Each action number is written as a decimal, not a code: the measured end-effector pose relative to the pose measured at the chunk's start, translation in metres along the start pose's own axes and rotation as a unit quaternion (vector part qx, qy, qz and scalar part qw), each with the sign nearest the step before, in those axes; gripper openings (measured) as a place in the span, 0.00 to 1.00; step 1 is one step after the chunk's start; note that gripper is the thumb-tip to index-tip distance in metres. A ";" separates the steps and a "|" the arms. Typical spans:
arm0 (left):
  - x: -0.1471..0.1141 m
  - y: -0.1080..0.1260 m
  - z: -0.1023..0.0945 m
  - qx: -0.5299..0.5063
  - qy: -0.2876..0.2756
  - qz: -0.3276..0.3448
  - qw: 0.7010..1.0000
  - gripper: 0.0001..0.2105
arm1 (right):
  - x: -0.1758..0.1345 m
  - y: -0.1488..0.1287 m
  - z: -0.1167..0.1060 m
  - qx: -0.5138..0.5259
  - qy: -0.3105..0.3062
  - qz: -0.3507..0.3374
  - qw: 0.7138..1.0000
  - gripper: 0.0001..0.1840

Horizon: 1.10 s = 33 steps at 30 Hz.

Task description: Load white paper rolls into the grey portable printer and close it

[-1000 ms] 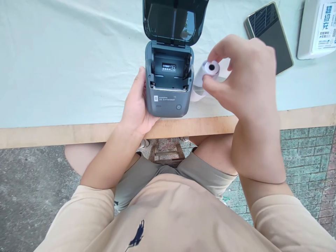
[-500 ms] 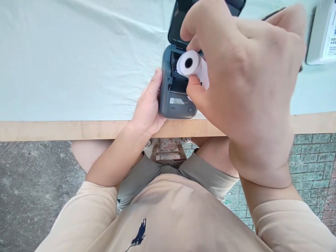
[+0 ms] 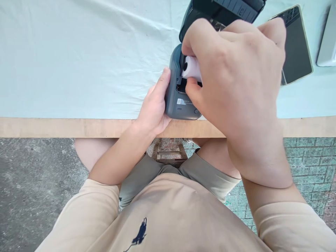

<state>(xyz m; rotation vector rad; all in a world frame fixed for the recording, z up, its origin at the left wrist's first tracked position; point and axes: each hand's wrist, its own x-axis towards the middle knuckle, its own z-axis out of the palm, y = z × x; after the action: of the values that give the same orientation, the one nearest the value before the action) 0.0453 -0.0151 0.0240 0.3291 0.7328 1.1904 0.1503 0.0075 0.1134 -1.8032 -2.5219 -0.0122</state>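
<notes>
Pale-blue cloth-covered tabletop (image 3: 78, 63). Dark-grey plastic printer (image 3: 175, 93), near edge; left hand (image 3: 154, 106) gripping its left side. Black plastic lid (image 3: 196, 15), far side, not yet lowered. White paper roll (image 3: 192, 68), at printer bay (image 3: 181, 86), pinched in right hand (image 3: 236, 66); apparently part-loaded.

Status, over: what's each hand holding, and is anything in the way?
Left hand gripping portable printer by its side. Right hand pinching white paper roll at the open bay. Lid raised. No obstruction seen, though right hand hides part of bay.
</notes>
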 end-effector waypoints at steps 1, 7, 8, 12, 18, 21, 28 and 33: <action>0.000 0.000 0.000 -0.002 -0.007 0.004 1.000 0.16 | 0.000 0.000 -0.002 0.000 -0.020 0.011 1.000 0.12; 0.002 0.002 -0.002 -0.004 -0.018 -0.011 1.000 0.17 | -0.008 0.012 -0.007 -0.020 -0.032 0.012 0.999 0.18; 0.003 0.002 -0.003 -0.007 -0.022 -0.012 1.000 0.17 | -0.010 0.015 -0.004 -0.017 -0.003 0.000 1.000 0.18; 0.003 0.003 -0.003 -0.007 -0.027 -0.011 1.000 0.18 | -0.020 0.021 0.015 0.033 0.135 -0.065 0.988 0.15; 0.003 0.005 -0.001 0.010 0.001 -0.025 1.000 0.19 | -0.031 0.024 0.043 0.089 0.250 -0.171 0.949 0.09; 0.004 0.006 -0.002 -0.006 -0.011 -0.019 1.000 0.19 | -0.032 0.025 0.051 0.098 0.256 -0.214 0.938 0.08; 0.001 0.010 -0.003 -0.006 -0.005 -0.046 0.999 0.19 | -0.033 0.028 0.064 0.164 0.258 -0.218 0.927 0.04; -0.003 0.010 -0.006 0.033 -0.063 -0.033 0.997 0.07 | -0.033 0.031 0.070 0.180 0.231 -0.205 0.934 0.06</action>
<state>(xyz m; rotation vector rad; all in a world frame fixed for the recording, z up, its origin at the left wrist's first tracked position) 0.0333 -0.0148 0.0262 0.4273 0.6700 1.0741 0.1885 -0.0119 0.0414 -0.9807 -2.3094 0.0107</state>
